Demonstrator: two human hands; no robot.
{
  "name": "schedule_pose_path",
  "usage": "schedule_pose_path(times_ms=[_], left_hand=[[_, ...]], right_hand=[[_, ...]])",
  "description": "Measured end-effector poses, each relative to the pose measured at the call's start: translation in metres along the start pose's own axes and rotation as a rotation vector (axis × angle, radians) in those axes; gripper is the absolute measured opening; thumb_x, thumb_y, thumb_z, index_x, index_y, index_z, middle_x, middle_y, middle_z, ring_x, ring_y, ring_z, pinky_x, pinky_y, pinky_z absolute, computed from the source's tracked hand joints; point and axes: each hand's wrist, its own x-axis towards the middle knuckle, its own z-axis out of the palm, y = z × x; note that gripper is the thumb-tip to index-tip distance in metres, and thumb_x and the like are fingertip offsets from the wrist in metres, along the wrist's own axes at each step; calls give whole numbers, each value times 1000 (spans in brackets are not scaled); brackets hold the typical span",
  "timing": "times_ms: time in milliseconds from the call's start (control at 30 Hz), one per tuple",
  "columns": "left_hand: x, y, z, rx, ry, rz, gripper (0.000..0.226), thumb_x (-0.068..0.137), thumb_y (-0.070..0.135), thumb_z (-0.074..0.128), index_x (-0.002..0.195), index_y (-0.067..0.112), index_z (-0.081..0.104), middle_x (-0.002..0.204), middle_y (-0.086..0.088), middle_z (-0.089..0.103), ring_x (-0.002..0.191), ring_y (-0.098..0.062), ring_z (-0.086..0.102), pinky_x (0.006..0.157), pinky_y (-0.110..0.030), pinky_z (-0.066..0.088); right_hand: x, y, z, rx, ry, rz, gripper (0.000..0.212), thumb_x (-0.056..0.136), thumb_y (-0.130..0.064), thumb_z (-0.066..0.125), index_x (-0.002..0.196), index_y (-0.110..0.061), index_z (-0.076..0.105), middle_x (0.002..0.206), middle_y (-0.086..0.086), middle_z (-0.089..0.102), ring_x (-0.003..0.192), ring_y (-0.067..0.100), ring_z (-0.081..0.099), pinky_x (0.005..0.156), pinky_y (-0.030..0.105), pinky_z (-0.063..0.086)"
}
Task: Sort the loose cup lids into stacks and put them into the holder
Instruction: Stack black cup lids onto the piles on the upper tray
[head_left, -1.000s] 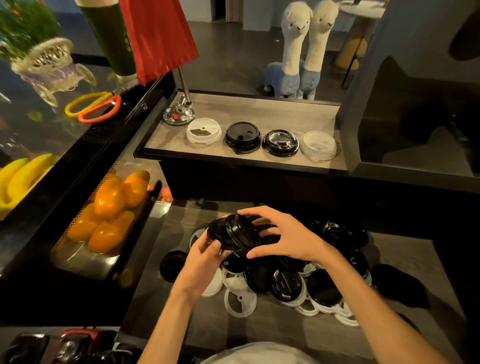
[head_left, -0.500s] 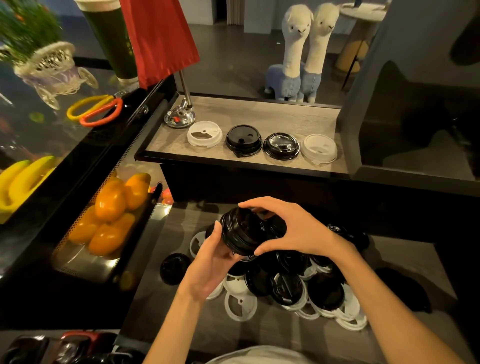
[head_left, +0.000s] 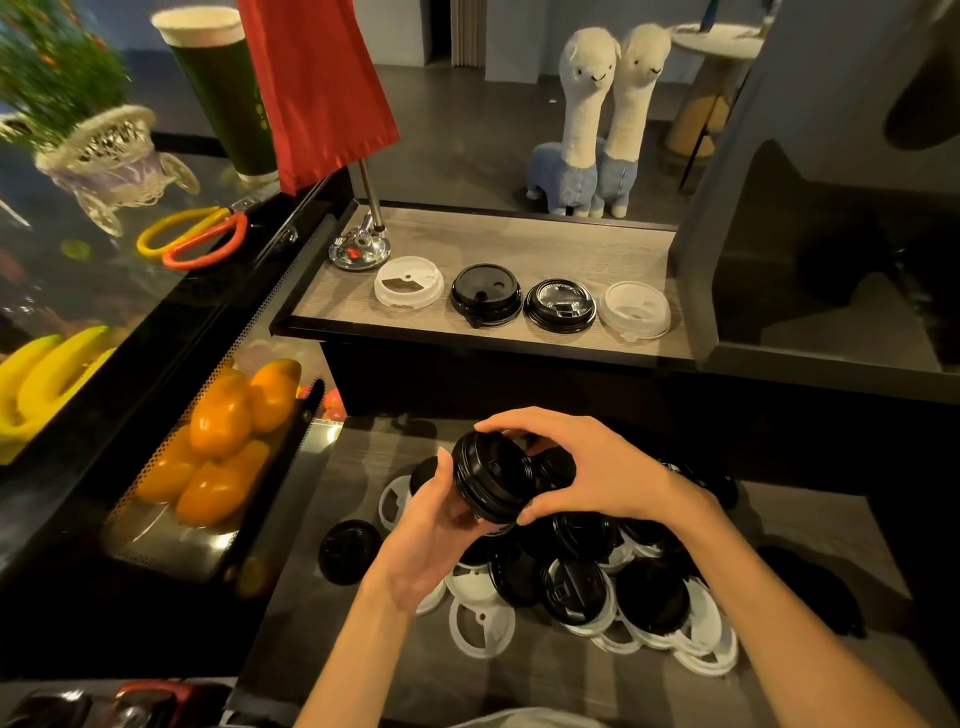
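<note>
Both my hands hold a short stack of black lids (head_left: 491, 480), tilted on its side above the lower counter. My left hand (head_left: 431, 535) cups it from below and the left. My right hand (head_left: 587, 467) grips it from above, fingers curled over its far rim. Beneath lies a heap of loose black and white lids (head_left: 587, 592). One black lid (head_left: 348, 551) lies apart to the left. On the raised shelf (head_left: 519, 244) stand four lids in a row: white (head_left: 409, 283), black (head_left: 485, 294), black (head_left: 560, 305) and clear white (head_left: 636, 310).
A tray of oranges (head_left: 223, 441) sits left of the counter, bananas (head_left: 41, 379) further left. Scissors (head_left: 197, 236), a tall green cup (head_left: 223, 93) and a red flag on a chrome base (head_left: 361, 249) stand at the back left. A dark box (head_left: 831, 260) fills the right.
The stack of black lids has risen off the heap and turned more onto its side, with both hands closing round it.
</note>
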Motion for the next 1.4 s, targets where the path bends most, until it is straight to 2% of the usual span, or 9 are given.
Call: schedule_pose_path(times_ms=[233,400,600,800,967,1133,1267,1333,1400], left_hand=[[4,14,19,47,-13,36,56,96,55,38,115,23,79,128,-16,71,123,-28,66,99,-44,54],[5,22,24,89,-48,40,63,96,58,40,131,14,68,130,-21,68,124,-36,64,103,-51,52],[9,29,29,131,-59,35,67,93,59,41,135,12,63,130,-20,69,125,-35,64,104,-50,53],[18,39,39,126,-106,47,56,97,52,41,124,15,74,128,-18,70,124,-30,66,96,-41,57],[33,51,54,109,-155,92,62,100,52,41,140,9,60,134,-25,65,129,-37,61,105,-46,53],[50,70,72,105,-206,143,63,93,54,49,135,10,65,105,-17,74,112,-30,69,95,-39,58],[63,87,81,78,-198,156,67,95,57,48,143,11,56,119,-17,74,125,-31,64,102,-40,54],[68,91,84,38,-199,152,71,94,58,49,146,10,52,133,-22,66,128,-33,62,100,-39,56],[70,94,87,14,-197,160,70,94,58,48,145,9,53,134,-23,66,126,-32,64,98,-38,57]], right_hand=[[-3,-4,-11,-45,62,44,86,73,-43,91,146,-45,46,143,-26,49,133,-2,49,107,31,50],[-3,-10,-15,-9,111,29,72,81,-43,85,144,-47,50,141,-25,51,129,1,53,100,31,55],[-4,-8,-23,33,100,16,76,81,-32,88,147,-40,51,143,-25,51,135,-1,49,101,18,49],[-4,-8,-36,-4,77,46,77,82,-42,85,147,-53,43,144,-25,51,132,-5,51,106,25,51],[5,-18,-58,-43,147,40,74,79,-46,87,142,-51,48,133,-21,61,127,-4,56,104,23,52],[18,-23,-87,-98,168,24,70,81,-39,87,140,-43,49,132,-19,62,127,0,56,107,28,51],[32,-27,-112,-141,143,31,70,81,-42,86,141,-43,49,136,-21,58,130,0,53,108,28,49],[38,-29,-120,-181,128,42,70,82,-40,86,140,-44,48,137,-21,58,130,0,52,105,23,49],[44,-28,-122,-216,122,66,70,82,-37,86,139,-44,46,135,-17,58,126,1,54,98,14,49]])
